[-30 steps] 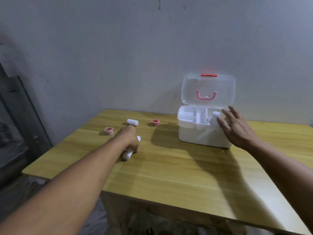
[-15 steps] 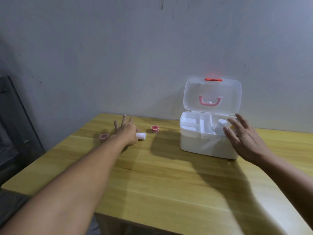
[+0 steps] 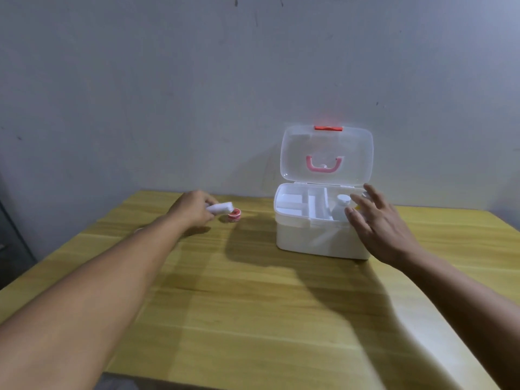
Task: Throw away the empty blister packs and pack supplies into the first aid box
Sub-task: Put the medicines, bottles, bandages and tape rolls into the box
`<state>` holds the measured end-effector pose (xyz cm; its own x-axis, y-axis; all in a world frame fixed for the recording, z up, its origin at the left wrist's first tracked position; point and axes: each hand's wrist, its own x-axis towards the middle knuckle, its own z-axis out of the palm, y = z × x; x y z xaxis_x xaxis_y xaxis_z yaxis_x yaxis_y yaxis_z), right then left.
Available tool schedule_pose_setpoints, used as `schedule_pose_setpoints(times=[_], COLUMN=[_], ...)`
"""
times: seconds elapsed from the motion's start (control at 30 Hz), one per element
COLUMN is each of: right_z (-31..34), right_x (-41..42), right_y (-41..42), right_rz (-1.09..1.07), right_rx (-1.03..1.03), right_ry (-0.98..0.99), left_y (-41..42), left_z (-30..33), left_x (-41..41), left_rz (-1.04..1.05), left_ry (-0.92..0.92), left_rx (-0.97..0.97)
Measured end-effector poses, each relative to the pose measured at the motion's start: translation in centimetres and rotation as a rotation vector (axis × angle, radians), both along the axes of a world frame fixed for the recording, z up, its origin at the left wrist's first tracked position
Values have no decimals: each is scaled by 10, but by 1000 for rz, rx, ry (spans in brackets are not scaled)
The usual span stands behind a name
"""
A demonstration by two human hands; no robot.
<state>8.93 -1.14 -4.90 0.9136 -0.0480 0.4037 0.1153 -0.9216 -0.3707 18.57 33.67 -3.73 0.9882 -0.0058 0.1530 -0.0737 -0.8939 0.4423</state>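
The left arm is stretching forward from the lower left across the wooden tabletop (image 3: 253, 319), bare to the wrist and nearly straight. The left hand (image 3: 191, 208) is curling its grip around a white gauze roll (image 3: 221, 207), which is sticking out to the right of the fingers, raised just off the wood. Just beside the roll's free end, a small red tape roll (image 3: 234, 215) is lying flat on the tabletop. Further right, the white first aid box (image 3: 318, 237) is standing open near the wall, its clear lid (image 3: 326, 153) tilting upright with a pink handle (image 3: 323, 164). A white bottle (image 3: 341, 208) is sitting in the box's right compartment. The right hand (image 3: 380, 223) is hovering over the box's right front corner, palm down, fingers spread apart and holding nothing, the forearm angling in from the lower right.
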Motion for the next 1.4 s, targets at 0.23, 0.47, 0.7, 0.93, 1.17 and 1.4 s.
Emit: schedule_pose_setpoints(times=[0.23,0.47,0.7,0.93,1.17,1.4], right_z=[4,7,6,5,1,1], right_x=[-5,-7,-6,-6,1,-2], right_y=[3,4,3,2,22,6], right_rz=[6,0,-2,-4,43,-2], right_rx=[2,2,14,7,-2,8], right_ry=[13,47,35,32,39,20], left_y=[-98,-153,-164,-185,-160,-174], left_z=[60,57,61,57,23,23], left_x=[-19,-16,-10,-16,-19,-19], left_rz=[-317,-348,-209,-146,-263,-307], left_ry=[-96,25,-50,-4,-37,-25], left_rx=[-175,-144,-126,-243,177,141])
